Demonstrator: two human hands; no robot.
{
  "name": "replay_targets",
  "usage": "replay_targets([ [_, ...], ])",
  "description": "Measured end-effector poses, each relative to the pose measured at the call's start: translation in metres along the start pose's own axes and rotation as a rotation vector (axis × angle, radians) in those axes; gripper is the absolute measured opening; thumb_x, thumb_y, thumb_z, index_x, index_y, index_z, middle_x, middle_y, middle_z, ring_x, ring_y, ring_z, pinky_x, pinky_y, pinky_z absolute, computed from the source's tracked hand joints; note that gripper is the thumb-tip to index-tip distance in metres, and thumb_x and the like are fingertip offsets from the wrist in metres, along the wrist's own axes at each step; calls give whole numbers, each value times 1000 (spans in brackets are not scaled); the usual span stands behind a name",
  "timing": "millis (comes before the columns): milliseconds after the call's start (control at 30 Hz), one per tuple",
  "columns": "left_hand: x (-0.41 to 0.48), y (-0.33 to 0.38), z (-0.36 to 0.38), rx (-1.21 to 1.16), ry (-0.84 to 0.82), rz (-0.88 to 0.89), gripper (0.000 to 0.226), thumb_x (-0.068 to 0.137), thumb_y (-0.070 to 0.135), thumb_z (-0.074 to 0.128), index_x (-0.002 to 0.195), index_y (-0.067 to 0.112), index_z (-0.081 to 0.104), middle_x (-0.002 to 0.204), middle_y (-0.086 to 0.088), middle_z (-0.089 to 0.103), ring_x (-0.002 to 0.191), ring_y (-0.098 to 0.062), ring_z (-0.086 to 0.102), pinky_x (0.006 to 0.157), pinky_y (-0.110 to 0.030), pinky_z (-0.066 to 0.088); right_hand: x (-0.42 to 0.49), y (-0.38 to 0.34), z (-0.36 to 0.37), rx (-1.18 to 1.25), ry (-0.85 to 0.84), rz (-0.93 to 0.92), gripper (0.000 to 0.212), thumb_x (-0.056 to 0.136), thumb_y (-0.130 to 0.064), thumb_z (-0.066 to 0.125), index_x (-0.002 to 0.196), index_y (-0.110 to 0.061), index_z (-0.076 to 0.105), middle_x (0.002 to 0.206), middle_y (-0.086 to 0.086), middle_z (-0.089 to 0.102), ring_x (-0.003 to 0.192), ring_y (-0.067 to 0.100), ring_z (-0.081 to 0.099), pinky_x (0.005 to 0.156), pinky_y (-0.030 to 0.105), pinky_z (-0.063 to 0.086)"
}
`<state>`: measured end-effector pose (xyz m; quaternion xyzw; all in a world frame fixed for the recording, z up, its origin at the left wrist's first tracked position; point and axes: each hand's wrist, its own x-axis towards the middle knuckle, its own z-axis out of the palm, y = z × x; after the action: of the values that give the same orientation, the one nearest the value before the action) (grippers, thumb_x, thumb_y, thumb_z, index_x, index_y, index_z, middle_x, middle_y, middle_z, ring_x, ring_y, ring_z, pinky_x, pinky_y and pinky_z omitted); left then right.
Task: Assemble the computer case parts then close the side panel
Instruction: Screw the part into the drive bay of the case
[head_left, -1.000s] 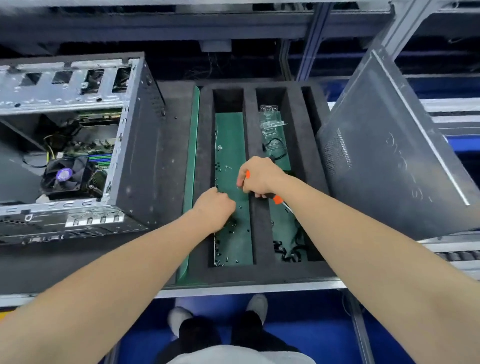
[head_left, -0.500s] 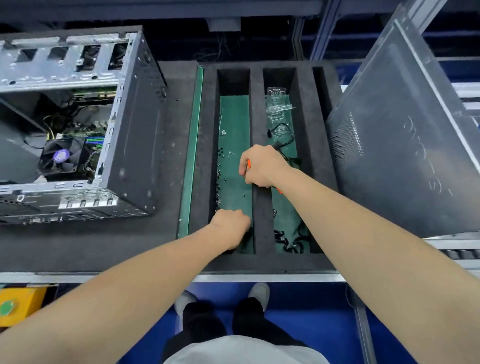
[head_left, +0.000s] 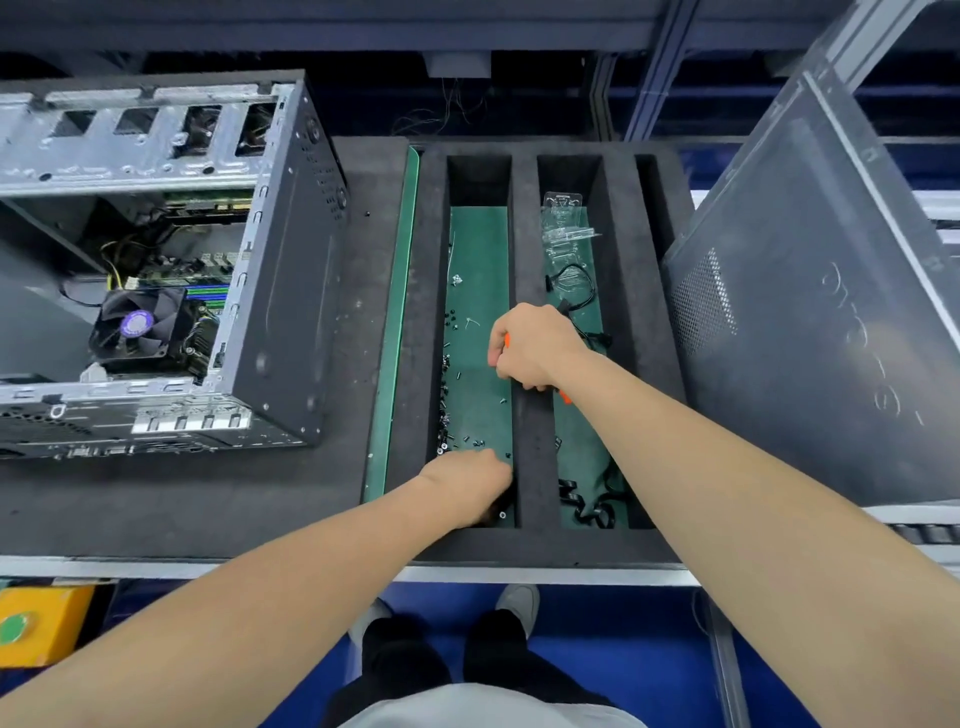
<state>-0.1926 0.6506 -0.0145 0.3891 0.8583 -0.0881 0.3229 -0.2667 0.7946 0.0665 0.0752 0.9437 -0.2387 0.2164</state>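
Computer case (head_left: 280, 291) lies at 9 to 10 o'clock on the dark bench mat (head_left: 208, 509), open side up, with the cooler fan (head_left: 137, 325) and wiring exposed. It is well apart from both hands. Side panel (head_left: 831, 312) leans tilted at 3 o'clock, off the case, just beside the foam tray (head_left: 524, 260). Right hand (head_left: 535, 345) is at centre frame over a tray divider, fingers curled round an orange-handled screwdriver (head_left: 565, 397); orange shows on both sides of the fist. Left hand (head_left: 467, 483) is at 6 to 7 o'clock from the right hand, knuckles up, fingertips down in the near end of the left green-floored compartment. Whether it holds anything cannot be told. Loose screws (head_left: 445, 410) lie along that compartment's left wall, at 12 o'clock from the left hand and near it. The next compartment holds black cables (head_left: 587, 504) and a clear plastic pack (head_left: 563, 218). Below the bench's metal edge are blue floor and the person's shoes (head_left: 517, 605). A yellow box (head_left: 36, 629) with a green button sits at 8 o'clock.
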Motion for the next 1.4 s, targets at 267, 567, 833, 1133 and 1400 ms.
replay_targets([
  [267,13,-19,-43,-36,238,-260,45,81,-12,65,122,2,59,124,-14,51,116,-34,55,85,-42,52,3,1,-5,85,-17,38,21,82,-5,65,77,-23,75,48,1,65,32,14,54,37,16,42],
  [567,25,-59,-86,259,63,-91,21,86,4,68,98,21,68,102,0,73,94,-26,71,69,-33,47,4,1,-7,138,-60,64,16,79,-6,70,84,-19,79,62,9,72,39,19,56,40,18,44],
  [833,29,-48,-68,363,3,-112,23,79,39,84,79,31,62,71,8,59,75,-24,65,54,-27,34,7,4,-6,178,-61,68,16,79,-5,71,80,-19,78,65,10,74,41,19,59,42,20,47],
  [1133,36,-56,-60,343,95,-55,20,85,46,76,101,35,70,98,7,71,89,-24,70,63,-30,39,10,6,-7,214,-76,81,15,78,-5,71,81,-18,78,62,13,72,44,23,57,40,19,46],
  [1400,34,-53,-61,260,143,-49,11,82,38,70,91,35,73,86,7,70,70,-23,65,58,-26,40,15,5,-6,208,-87,98,15,77,-7,72,77,-21,78,54,9,70,36,19,53,40,19,45],
])
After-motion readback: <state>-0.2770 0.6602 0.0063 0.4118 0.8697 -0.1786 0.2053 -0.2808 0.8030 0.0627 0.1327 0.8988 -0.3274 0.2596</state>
